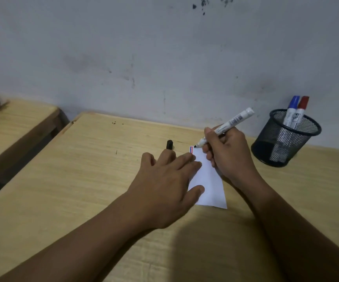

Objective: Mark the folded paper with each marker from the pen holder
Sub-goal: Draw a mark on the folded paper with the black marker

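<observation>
A folded white paper (209, 180) lies on the wooden table (83, 180), with short blue and red marks at its far left corner. My left hand (164, 184) presses flat on the paper's left side, and a black cap (169, 144) pokes out between its fingers. My right hand (229, 153) grips an uncapped white-bodied black marker (225, 127), whose tip touches the paper's far corner right beside the coloured marks. A black mesh pen holder (284, 139) stands at the right by the wall, holding a blue-capped marker (291, 112) and a red-capped marker (300, 112).
A grey stained wall (164, 58) runs along the table's far edge. A second wooden table (12, 127) stands to the left across a dark gap, with something dark on its far corner.
</observation>
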A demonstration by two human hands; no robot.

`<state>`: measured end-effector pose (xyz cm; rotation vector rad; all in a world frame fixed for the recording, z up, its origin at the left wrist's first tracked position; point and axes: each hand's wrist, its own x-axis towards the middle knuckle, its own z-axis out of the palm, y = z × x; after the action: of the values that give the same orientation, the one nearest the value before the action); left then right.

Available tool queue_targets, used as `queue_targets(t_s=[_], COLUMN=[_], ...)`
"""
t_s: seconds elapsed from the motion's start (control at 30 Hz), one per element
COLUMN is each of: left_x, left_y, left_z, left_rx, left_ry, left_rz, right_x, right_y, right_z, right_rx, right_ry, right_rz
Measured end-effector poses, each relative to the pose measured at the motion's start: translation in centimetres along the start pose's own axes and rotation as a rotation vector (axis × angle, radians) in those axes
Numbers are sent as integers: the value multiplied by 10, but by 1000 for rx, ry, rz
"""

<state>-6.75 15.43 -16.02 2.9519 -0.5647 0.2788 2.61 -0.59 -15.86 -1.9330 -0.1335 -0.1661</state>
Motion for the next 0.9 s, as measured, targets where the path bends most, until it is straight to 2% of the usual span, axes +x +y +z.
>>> queue_targets(t_s=[0.9], left_x=[-1], left_y=[3], left_z=[0], left_rx=[-29], left_ry=[15], left_rz=[-9], right_x=[1], right_y=[0], right_z=[-1], right_rx=[-169], right_ry=[3], right_rz=[-36])
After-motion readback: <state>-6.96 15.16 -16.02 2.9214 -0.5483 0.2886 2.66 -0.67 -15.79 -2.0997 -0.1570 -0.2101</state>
